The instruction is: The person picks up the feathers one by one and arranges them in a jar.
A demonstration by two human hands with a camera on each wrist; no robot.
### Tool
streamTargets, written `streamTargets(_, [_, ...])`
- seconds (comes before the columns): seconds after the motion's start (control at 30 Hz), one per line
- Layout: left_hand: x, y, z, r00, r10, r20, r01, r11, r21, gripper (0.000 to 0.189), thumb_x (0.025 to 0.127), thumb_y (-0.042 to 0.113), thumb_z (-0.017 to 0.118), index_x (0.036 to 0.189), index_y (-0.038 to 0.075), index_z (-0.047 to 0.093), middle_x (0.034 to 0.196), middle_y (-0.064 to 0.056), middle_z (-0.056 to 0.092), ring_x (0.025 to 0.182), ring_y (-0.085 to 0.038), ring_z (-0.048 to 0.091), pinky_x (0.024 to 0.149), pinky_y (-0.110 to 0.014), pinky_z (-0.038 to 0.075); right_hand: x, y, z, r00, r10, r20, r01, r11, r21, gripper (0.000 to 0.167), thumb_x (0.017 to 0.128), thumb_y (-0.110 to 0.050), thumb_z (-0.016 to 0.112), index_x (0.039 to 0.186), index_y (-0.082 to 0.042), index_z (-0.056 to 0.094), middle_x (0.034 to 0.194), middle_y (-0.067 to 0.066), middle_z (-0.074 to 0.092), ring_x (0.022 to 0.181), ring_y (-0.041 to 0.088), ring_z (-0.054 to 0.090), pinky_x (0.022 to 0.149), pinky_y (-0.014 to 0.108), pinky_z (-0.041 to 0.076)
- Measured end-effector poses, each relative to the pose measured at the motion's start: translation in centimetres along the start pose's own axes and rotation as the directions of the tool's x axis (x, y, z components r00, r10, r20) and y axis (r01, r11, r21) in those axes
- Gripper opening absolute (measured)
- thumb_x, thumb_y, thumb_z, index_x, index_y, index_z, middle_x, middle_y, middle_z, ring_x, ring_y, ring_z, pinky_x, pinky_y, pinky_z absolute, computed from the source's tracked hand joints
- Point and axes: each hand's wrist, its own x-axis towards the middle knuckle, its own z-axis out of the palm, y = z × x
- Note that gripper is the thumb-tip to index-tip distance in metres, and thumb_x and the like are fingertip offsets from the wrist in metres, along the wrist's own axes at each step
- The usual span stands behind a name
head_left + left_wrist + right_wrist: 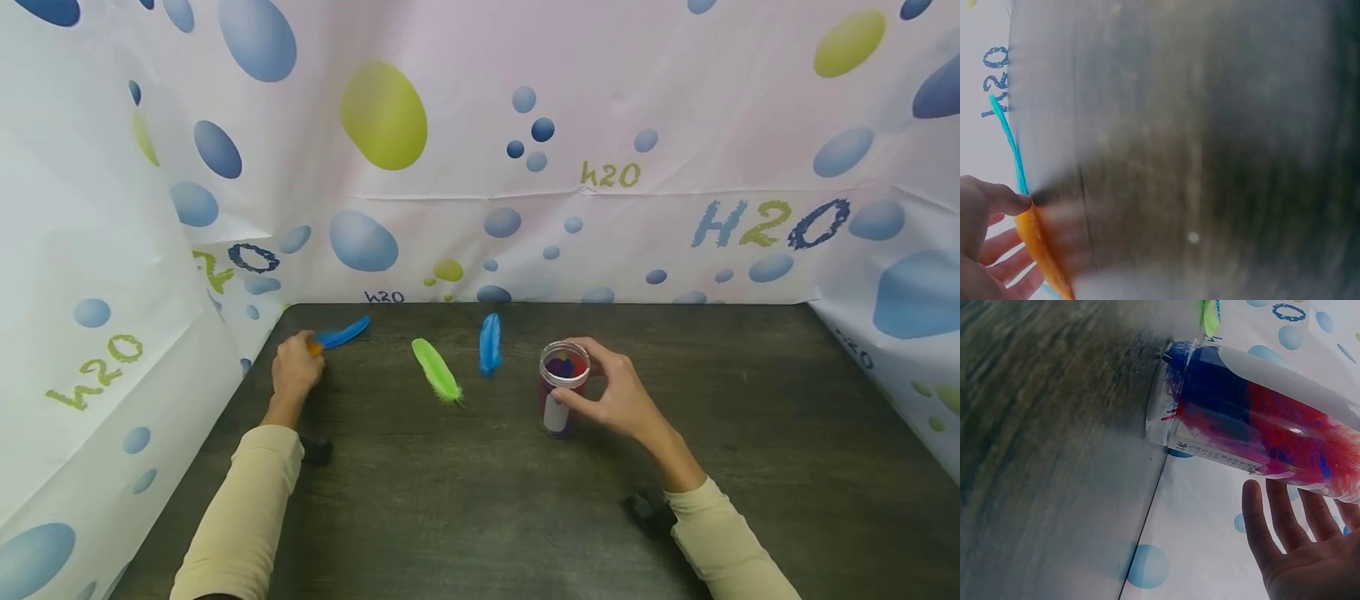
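Observation:
At the far left of the table, my left hand (295, 367) pinches an orange feather (1041, 247) between thumb and fingers. A blue feather (343, 332) sticks out past the fingertips; whether the hand holds it too, I cannot tell. My right hand (615, 392) is around a clear jar (553, 408), thumb at the front and fingers behind near the rim. The jar stands upright on the table, with red, pink and dark blue feathers (1285, 419) inside. Between the hands lie a lime-green feather (437, 371) and another blue feather (490, 343).
The dark wooden table (465, 500) meets a white sheet (465, 250) with blue and green spots at the back and both sides. Both arms come in from the front edge in light sleeves (247, 508).

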Motion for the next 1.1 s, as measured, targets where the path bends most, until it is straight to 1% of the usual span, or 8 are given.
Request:
streamTargets(0.17, [0.1, -0.2, -0.1, 1.000, 0.014, -0.017, -0.014, 1.000, -0.003, 0.045, 0.087, -0.005, 0.056, 0.131, -0.015, 0.057, 0.125, -0.039, 0.060, 0.115, -0.054, 0.058, 0.100, -0.063, 0.047, 0.0, -0.2, 0.1, 1.000, 0.001, 0.008, -0.001, 1.000, 0.009, 0.055, 0.083, -0.012, 0.083, 0.133, -0.004, 0.062, 0.122, 0.011, 0.072, 0.104, 0.022, 0.069, 0.082, 0.040, 0.062])
streamTargets(0.37, [-0.3, -0.2, -0.3, 0.999, 0.014, -0.040, -0.016, 0.998, -0.054, 0.043, 0.086, -0.011, 0.056, 0.128, -0.018, 0.058, 0.122, -0.039, 0.061, 0.115, -0.055, 0.059, 0.099, -0.064, 0.048, 0.0, -0.3, 0.1, 1.000, 0.007, 0.011, -0.007, 1.000, 0.012, 0.055, 0.083, -0.012, 0.083, 0.133, -0.004, 0.062, 0.123, 0.011, 0.072, 0.105, 0.023, 0.069, 0.082, 0.044, 0.062])
streamTargets(0.67, [-0.8, 0.5, -0.4, 0.998, -0.044, -0.043, 0.037, 0.988, -0.148, 0.040, 0.087, -0.015, 0.058, 0.127, -0.016, 0.060, 0.120, -0.036, 0.064, 0.114, -0.052, 0.060, 0.100, -0.061, 0.049, 0.0, -0.1, 0.0, 1.000, 0.000, 0.013, 0.000, 1.000, 0.012, 0.055, 0.083, -0.011, 0.083, 0.133, -0.004, 0.062, 0.122, 0.012, 0.072, 0.104, 0.022, 0.069, 0.081, 0.044, 0.062])
streamTargets(0.8, [-1.1, 1.1, -0.7, 0.997, -0.036, -0.061, 0.022, 0.974, -0.226, 0.040, 0.087, -0.014, 0.055, 0.126, -0.015, 0.062, 0.115, -0.034, 0.068, 0.109, -0.050, 0.064, 0.096, -0.059, 0.053, 0.0, -0.2, 0.0, 1.000, -0.002, 0.012, 0.002, 1.000, 0.008, 0.055, 0.083, -0.011, 0.083, 0.133, -0.003, 0.062, 0.122, 0.012, 0.072, 0.104, 0.021, 0.069, 0.080, 0.043, 0.062])
streamTargets(0.9, [-1.4, 1.8, -1.1, 0.998, -0.018, -0.063, -0.001, 0.958, -0.285, 0.036, 0.088, -0.011, 0.059, 0.124, -0.016, 0.064, 0.112, -0.032, 0.071, 0.103, -0.047, 0.069, 0.095, -0.056, 0.054, 0.1, -0.2, -0.1, 1.000, 0.000, 0.013, 0.000, 1.000, 0.004, 0.055, 0.083, -0.011, 0.083, 0.133, -0.003, 0.062, 0.122, 0.012, 0.072, 0.104, 0.022, 0.069, 0.080, 0.043, 0.062])
streamTargets(0.97, [-1.5, 2.3, -1.3, 0.998, -0.013, -0.059, -0.007, 0.946, -0.323, 0.033, 0.090, -0.010, 0.062, 0.122, -0.016, 0.066, 0.112, -0.031, 0.072, 0.102, -0.046, 0.071, 0.099, -0.054, 0.052, 0.1, -0.2, -0.1, 1.000, 0.002, 0.012, -0.002, 1.000, 0.003, 0.055, 0.083, -0.011, 0.083, 0.133, -0.003, 0.062, 0.122, 0.012, 0.072, 0.104, 0.023, 0.070, 0.081, 0.044, 0.062])
streamTargets(1.03, [-1.5, 2.9, -1.5, 0.999, -0.025, -0.036, 0.010, 0.931, -0.364, 0.031, 0.092, -0.007, 0.065, 0.123, -0.015, 0.066, 0.114, -0.030, 0.072, 0.103, -0.045, 0.071, 0.102, -0.052, 0.052, 0.1, -0.2, -0.1, 1.000, 0.003, 0.011, -0.003, 1.000, 0.001, 0.055, 0.083, -0.011, 0.083, 0.133, -0.003, 0.062, 0.122, 0.012, 0.072, 0.104, 0.025, 0.070, 0.081, 0.045, 0.062])
streamTargets(1.1, [-1.5, 3.5, -1.6, 0.999, -0.044, -0.009, 0.037, 0.917, -0.397, 0.031, 0.096, -0.004, 0.066, 0.125, -0.013, 0.066, 0.116, -0.029, 0.072, 0.104, -0.043, 0.072, 0.099, -0.049, 0.056, 0.1, -0.2, -0.1, 1.000, 0.006, 0.010, -0.006, 1.000, 0.000, 0.055, 0.083, -0.011, 0.083, 0.133, -0.003, 0.062, 0.122, 0.012, 0.072, 0.104, 0.027, 0.070, 0.082, 0.045, 0.062])
